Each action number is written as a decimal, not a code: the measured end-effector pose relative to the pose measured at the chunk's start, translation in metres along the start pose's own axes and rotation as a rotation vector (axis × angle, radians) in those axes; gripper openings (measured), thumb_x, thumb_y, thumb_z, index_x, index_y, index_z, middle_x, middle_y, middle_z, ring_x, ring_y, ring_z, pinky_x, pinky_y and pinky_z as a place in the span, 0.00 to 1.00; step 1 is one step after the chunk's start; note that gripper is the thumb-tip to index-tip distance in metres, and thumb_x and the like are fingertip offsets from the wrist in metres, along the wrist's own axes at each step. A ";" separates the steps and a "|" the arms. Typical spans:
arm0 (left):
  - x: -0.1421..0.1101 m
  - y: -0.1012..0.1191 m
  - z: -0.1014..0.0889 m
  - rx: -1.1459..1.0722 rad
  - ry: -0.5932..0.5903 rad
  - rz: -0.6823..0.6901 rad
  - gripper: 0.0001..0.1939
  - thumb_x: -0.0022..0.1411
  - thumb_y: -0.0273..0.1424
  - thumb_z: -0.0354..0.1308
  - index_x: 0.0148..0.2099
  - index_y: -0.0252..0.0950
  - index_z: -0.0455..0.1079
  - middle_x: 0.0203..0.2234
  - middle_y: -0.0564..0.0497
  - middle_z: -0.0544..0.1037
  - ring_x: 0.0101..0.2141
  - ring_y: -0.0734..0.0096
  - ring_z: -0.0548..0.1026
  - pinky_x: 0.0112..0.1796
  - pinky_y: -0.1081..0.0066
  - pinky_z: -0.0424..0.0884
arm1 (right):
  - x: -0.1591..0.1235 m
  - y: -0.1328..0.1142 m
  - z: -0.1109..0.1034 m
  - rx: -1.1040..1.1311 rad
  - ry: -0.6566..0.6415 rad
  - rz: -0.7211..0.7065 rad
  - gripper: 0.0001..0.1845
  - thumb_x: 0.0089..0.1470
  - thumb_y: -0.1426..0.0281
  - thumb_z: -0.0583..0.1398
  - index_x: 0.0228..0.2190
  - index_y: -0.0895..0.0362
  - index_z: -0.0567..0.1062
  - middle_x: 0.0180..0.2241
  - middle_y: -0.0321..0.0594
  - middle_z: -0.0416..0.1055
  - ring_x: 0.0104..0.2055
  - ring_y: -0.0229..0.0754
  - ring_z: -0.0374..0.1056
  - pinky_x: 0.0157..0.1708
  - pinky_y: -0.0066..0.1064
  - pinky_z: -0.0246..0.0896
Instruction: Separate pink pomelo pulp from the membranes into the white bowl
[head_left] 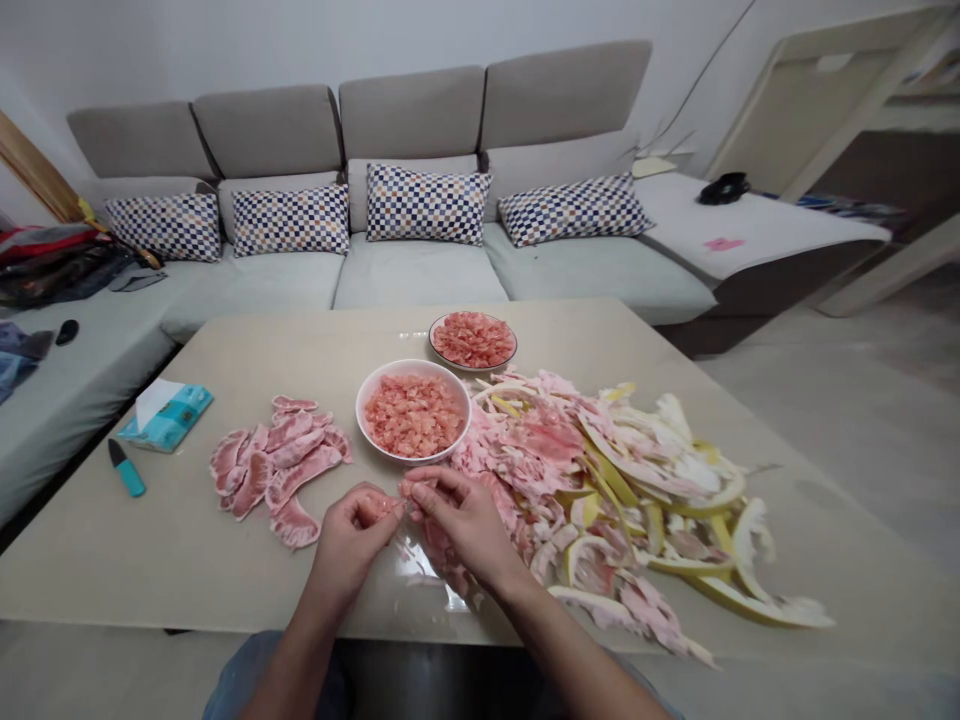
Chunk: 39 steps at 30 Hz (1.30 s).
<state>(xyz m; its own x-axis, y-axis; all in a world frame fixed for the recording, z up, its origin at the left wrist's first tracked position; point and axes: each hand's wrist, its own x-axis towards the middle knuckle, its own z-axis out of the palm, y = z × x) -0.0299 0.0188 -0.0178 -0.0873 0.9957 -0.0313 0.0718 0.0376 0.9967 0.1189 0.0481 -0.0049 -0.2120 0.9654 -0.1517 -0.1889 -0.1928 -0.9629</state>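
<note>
Both hands meet just in front of a white bowl (414, 415) heaped with pink pomelo pulp. My left hand (358, 527) is closed on a pink pomelo segment (373, 508), partly covered by the fingers. My right hand (461, 520) pinches at a pink piece against the left fingertips; whether it is pulp or skin is too small to tell. Left of the hands lies a pile of pomelo segments (279, 455) still in their pale skins. To the right spreads a big heap of pomelo peel and torn membrane (600, 480), reaching close to my right hand.
Behind the bowl stands a dark-rimmed plate (474, 340) of pulp. At the table's left lie a blue tissue pack (168, 415) and a knife (126, 468) with a teal handle. A grey sofa (420, 270) with checkered cushions runs along the far side.
</note>
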 end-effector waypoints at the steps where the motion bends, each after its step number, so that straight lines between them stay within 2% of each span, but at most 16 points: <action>1: 0.000 0.000 -0.001 -0.001 -0.003 0.001 0.17 0.54 0.34 0.63 0.19 0.35 0.63 0.21 0.54 0.68 0.25 0.73 0.66 0.28 0.73 0.61 | 0.000 -0.001 0.000 -0.008 0.005 -0.009 0.16 0.43 0.58 0.67 0.32 0.56 0.78 0.29 0.37 0.77 0.27 0.39 0.70 0.30 0.30 0.66; 4: 0.000 0.002 -0.003 -0.050 -0.033 -0.004 0.17 0.54 0.33 0.63 0.19 0.35 0.63 0.21 0.54 0.69 0.26 0.73 0.67 0.29 0.73 0.62 | 0.001 -0.002 -0.001 0.011 -0.007 -0.010 0.15 0.43 0.59 0.68 0.31 0.56 0.79 0.28 0.37 0.76 0.26 0.38 0.69 0.29 0.29 0.65; 8: -0.002 0.005 -0.005 -0.117 -0.080 -0.010 0.15 0.54 0.32 0.63 0.20 0.35 0.64 0.22 0.54 0.69 0.26 0.73 0.67 0.29 0.74 0.62 | 0.003 0.003 -0.004 0.191 -0.066 0.098 0.16 0.41 0.60 0.69 0.32 0.58 0.79 0.25 0.36 0.74 0.26 0.35 0.67 0.28 0.26 0.64; 11: -0.003 0.006 -0.003 -0.099 -0.053 0.001 0.13 0.55 0.33 0.63 0.21 0.34 0.68 0.24 0.52 0.70 0.27 0.73 0.68 0.30 0.74 0.64 | 0.004 0.006 -0.004 0.232 -0.067 0.116 0.16 0.41 0.61 0.70 0.32 0.58 0.79 0.25 0.35 0.74 0.25 0.34 0.67 0.28 0.25 0.64; 14: -0.002 0.006 -0.002 -0.105 0.032 0.012 0.10 0.53 0.35 0.64 0.26 0.34 0.71 0.31 0.49 0.74 0.34 0.68 0.71 0.35 0.73 0.67 | 0.005 0.005 -0.005 0.162 -0.062 0.081 0.16 0.42 0.60 0.69 0.32 0.57 0.79 0.29 0.36 0.76 0.26 0.34 0.68 0.29 0.26 0.65; 16: -0.001 0.006 -0.001 -0.118 0.050 -0.033 0.10 0.52 0.36 0.65 0.31 0.34 0.72 0.31 0.49 0.75 0.35 0.68 0.72 0.36 0.73 0.67 | 0.005 0.003 -0.006 0.110 -0.063 0.064 0.17 0.43 0.59 0.69 0.32 0.57 0.79 0.29 0.37 0.76 0.27 0.36 0.69 0.31 0.28 0.67; 20: 0.000 0.005 0.000 -0.199 -0.064 -0.158 0.13 0.53 0.37 0.64 0.38 0.35 0.71 0.26 0.53 0.75 0.28 0.73 0.70 0.32 0.75 0.66 | 0.005 0.000 -0.007 0.013 -0.049 -0.002 0.17 0.45 0.58 0.67 0.34 0.57 0.78 0.32 0.38 0.77 0.32 0.39 0.71 0.35 0.31 0.68; 23: 0.000 0.003 0.001 -0.262 -0.130 -0.204 0.13 0.56 0.39 0.61 0.37 0.33 0.71 0.21 0.55 0.70 0.23 0.77 0.65 0.28 0.76 0.62 | 0.004 0.000 -0.006 -0.055 -0.056 -0.036 0.17 0.46 0.58 0.66 0.34 0.56 0.78 0.32 0.38 0.77 0.33 0.40 0.72 0.35 0.31 0.69; 28: 0.002 0.002 -0.001 -0.198 -0.122 -0.209 0.14 0.57 0.39 0.60 0.32 0.30 0.73 0.17 0.55 0.66 0.21 0.79 0.60 0.24 0.77 0.55 | 0.003 0.004 -0.003 -0.067 -0.074 -0.042 0.17 0.46 0.57 0.66 0.34 0.56 0.77 0.32 0.38 0.77 0.32 0.40 0.73 0.35 0.32 0.69; 34: 0.002 0.001 -0.003 -0.153 -0.123 -0.201 0.13 0.56 0.37 0.61 0.31 0.30 0.75 0.18 0.54 0.68 0.22 0.78 0.62 0.26 0.77 0.57 | 0.004 0.004 -0.004 -0.108 -0.077 -0.067 0.15 0.48 0.59 0.65 0.35 0.56 0.77 0.31 0.38 0.77 0.32 0.40 0.73 0.36 0.32 0.68; 39: 0.002 0.001 -0.002 -0.072 -0.068 -0.188 0.12 0.54 0.37 0.62 0.33 0.31 0.76 0.22 0.52 0.73 0.24 0.75 0.67 0.28 0.76 0.61 | 0.004 0.001 -0.008 -0.155 -0.174 -0.042 0.19 0.44 0.61 0.68 0.39 0.55 0.76 0.37 0.39 0.76 0.39 0.42 0.72 0.39 0.32 0.68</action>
<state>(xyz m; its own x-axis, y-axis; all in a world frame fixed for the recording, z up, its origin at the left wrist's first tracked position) -0.0319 0.0204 -0.0166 -0.0251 0.9751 -0.2202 -0.0112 0.2200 0.9754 0.1251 0.0532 -0.0080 -0.3717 0.9247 -0.0827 -0.0543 -0.1106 -0.9924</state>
